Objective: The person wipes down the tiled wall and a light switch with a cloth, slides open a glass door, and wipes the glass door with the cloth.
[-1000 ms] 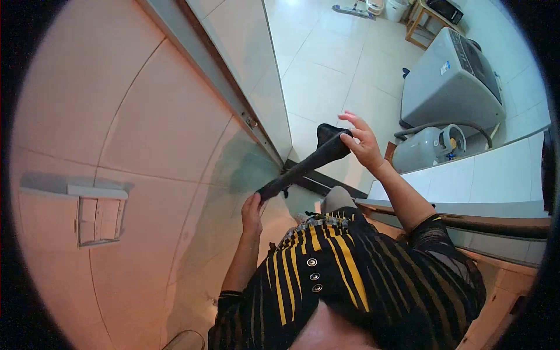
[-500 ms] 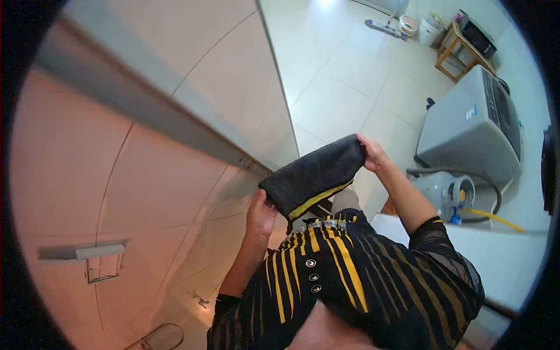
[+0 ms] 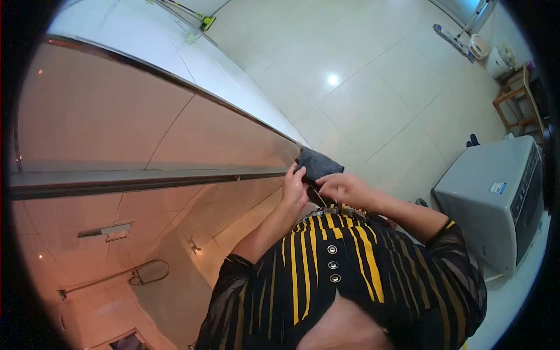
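A dark grey cloth (image 3: pixel 319 164), now bunched into a smaller bundle, is in front of my waist beside the end of the door frame. My left hand (image 3: pixel 294 185) grips its left side, with the thumb and fingers around the edge. On the other side my right hand (image 3: pixel 345 191) is closed with curled fingers at the cloth's lower right edge. Part of the cloth's underside is hidden behind my hands. Below it is my black and yellow striped top (image 3: pixel 332 239).
A metal-framed glass partition (image 3: pixel 146 178) runs from the left to the cloth. Behind it are a tap (image 3: pixel 193 245) and a shower hose (image 3: pixel 153 273). A grey washing machine (image 3: pixel 484 186) stands at right, near a wooden stool (image 3: pixel 516 102). A flat mop (image 3: pixel 452 41) lies at the back.
The cloth went from stretched wide between both hands to folded up small. My right hand moved left, close to my left hand. The view turned, so the washing machine sits lower and farther right.
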`<state>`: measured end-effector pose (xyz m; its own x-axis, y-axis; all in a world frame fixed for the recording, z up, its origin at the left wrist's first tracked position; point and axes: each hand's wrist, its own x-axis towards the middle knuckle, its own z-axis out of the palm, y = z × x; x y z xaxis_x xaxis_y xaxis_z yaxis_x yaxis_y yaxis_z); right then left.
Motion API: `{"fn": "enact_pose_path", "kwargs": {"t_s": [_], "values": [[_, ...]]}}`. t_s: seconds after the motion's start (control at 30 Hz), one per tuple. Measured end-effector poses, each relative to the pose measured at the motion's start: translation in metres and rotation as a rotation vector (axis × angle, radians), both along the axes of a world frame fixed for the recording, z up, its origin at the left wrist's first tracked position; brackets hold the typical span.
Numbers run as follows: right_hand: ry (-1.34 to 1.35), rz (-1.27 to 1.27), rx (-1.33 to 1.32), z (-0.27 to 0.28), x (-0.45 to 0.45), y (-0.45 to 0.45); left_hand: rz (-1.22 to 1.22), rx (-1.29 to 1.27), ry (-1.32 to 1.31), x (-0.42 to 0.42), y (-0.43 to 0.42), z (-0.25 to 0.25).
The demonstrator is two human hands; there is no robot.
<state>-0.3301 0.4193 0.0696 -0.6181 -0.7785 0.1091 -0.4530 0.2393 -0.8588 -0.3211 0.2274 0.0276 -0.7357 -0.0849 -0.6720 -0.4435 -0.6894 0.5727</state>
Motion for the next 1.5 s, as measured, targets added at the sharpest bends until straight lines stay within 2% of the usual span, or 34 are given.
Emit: {"fn": "enact_pose_path", "kwargs": {"t_s": [0.07, 0.1, 0.13, 0.17, 0.2, 0.23, 0.27, 0.33, 0.37, 0.47, 0.57, 0.6, 0.63, 0.67, 0.7, 0.73, 0.77, 0.83, 0.9, 1.0, 1.1, 1.23, 1.3, 1.33, 1.37, 1.4, 1.43, 1.5], "values": [[-0.738, -0.4, -0.343, -0.005, -0.015, 0.024, -0.113, -0.341, 0.229, -0.005, 0.014, 0.037], [-0.741, -0.381, -0.337, -0.009, -0.024, 0.024, -0.34, -0.642, 0.34, -0.006, 0.012, 0.034], [-1.071, -0.504, -0.612, -0.015, -0.031, 0.018, -0.493, -0.959, 0.65, -0.011, 0.016, 0.044], [-1.399, -0.625, -0.882, -0.018, -0.037, 0.012, -0.647, -1.061, 0.813, -0.012, 0.022, 0.056], [-1.51, -0.32, -0.952, -0.015, -0.04, 0.005, -0.857, -1.035, 0.89, -0.013, 0.028, 0.051], [-1.481, -0.378, -0.914, -0.015, -0.047, -0.002, -0.872, -1.241, 0.962, -0.008, 0.038, 0.069], [-1.444, -0.431, -0.871, -0.012, -0.058, -0.009, -0.824, -1.256, 0.957, -0.008, 0.036, 0.084], [-1.261, -0.457, -0.918, 0.021, -0.083, -0.019, -0.622, -1.306, 1.147, -0.006, 0.025, 0.11], [-1.238, -0.539, -0.934, 0.042, -0.098, -0.026, -0.485, -1.332, 1.118, 0.002, 0.012, 0.121], [-0.928, -0.347, -1.049, 0.103, -0.143, -0.058, -0.353, -1.382, 0.879, 0.031, -0.041, 0.125], [-0.723, -0.064, -0.982, 0.151, -0.153, -0.125, -0.054, -1.259, 0.669, 0.062, -0.1, 0.089], [-0.65, 0.005, -0.941, 0.158, -0.152, -0.15, 0.148, -1.149, 0.602, 0.07, -0.115, 0.084], [-0.589, -0.197, -0.923, 0.152, -0.159, -0.175, 0.343, -1.031, 0.54, 0.077, -0.133, 0.085], [-0.568, -0.167, -1.005, 0.168, -0.16, -0.178, 0.456, -1.141, 0.552, 0.098, -0.155, 0.094], [-0.663, -0.218, -1.047, 0.193, -0.165, -0.183, 0.567, -1.233, 0.551, 0.112, -0.179, 0.103], [-0.492, -0.167, -1.002, 0.213, -0.174, -0.186, 0.64, -1.226, 0.591, 0.122, -0.198, 0.116], [-0.593, -0.271, -1.018, 0.243, -0.168, -0.193, 0.703, -1.512, 0.487, 0.13, -0.215, 0.138], [-0.569, -0.349, -0.998, 0.267, -0.169, -0.199, 0.926, -1.729, 0.456, 0.139, -0.259, 0.167], [-0.571, -0.387, -0.986, 0.262, -0.171, -0.201, 0.952, -2.057, 0.281, 0.142, -0.279, 0.21], [-0.562, -0.289, -0.923, 0.192, -0.173, -0.187, 0.939, -2.12, 0.163, 0.141, -0.325, 0.227], [-0.834, -0.302, -0.767, 0.096, -0.154, -0.158, 0.86, -2.173, 0.168, 0.136, -0.346, 0.221], [-0.941, -0.23, -0.655, 0.045, -0.117, -0.132, 0.834, -2.202, 0.275, 0.136, -0.365, 0.206], [-0.884, -0.189, -0.615, 0.055, -0.118, -0.134, 0.858, -2.254, 0.237, 0.136, -0.366, 0.206], [-0.896, -0.233, -0.558, 0.06, -0.122, -0.135, 0.781, -2.391, 0.168, 0.14, -0.366, 0.212], [-0.869, -0.198, -0.61, 0.063, -0.126, -0.136, 0.699, -2.522, 0.111, 0.144, -0.37, 0.215], [-0.852, -0.213, -0.628, 0.083, -0.13, -0.144, 0.751, -2.303, 0.182, 0.147, -0.382, 0.207], [-0.836, -0.227, -0.646, 0.103, -0.134, -0.151, 0.727, -2.377, 0.112, 0.147, -0.377, 0.214], [-0.719, -0.203, -0.743, 0.143, -0.153, -0.163, 0.69, -2.285, 0.039, 0.143, -0.358, 0.229]]}}
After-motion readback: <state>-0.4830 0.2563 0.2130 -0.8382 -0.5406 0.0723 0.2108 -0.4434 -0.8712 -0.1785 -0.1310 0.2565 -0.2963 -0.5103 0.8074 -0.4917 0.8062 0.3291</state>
